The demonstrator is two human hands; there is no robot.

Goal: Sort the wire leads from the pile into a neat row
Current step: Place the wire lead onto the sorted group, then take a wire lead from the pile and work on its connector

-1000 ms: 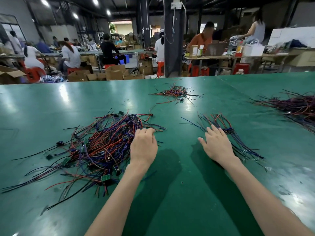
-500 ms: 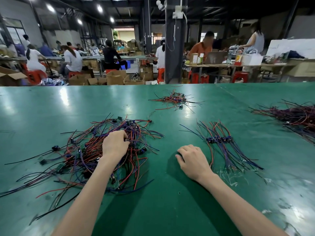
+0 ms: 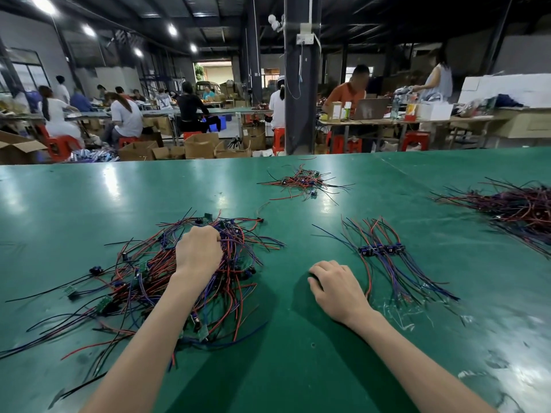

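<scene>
A tangled pile of red, blue and black wire leads (image 3: 143,281) with small green boards lies on the green table (image 3: 298,368) at the left. My left hand (image 3: 198,251) is on top of the pile, its fingers curled into the wires near the far side. To the right lies a neat row of leads (image 3: 384,254), their blue connectors lined up side by side. My right hand (image 3: 337,286) rests on the bare table between pile and row, fingers loosely curled, holding nothing.
A small heap of leads (image 3: 304,183) lies further back at the middle. A larger dark heap (image 3: 518,210) sits at the right edge. Beyond the table's far edge stand a pillar (image 3: 301,84), cardboard boxes and seated workers.
My left hand moved left and further onto the pile and closed its fingers in the wires. My right hand left the row and drew back left onto the bare table.
</scene>
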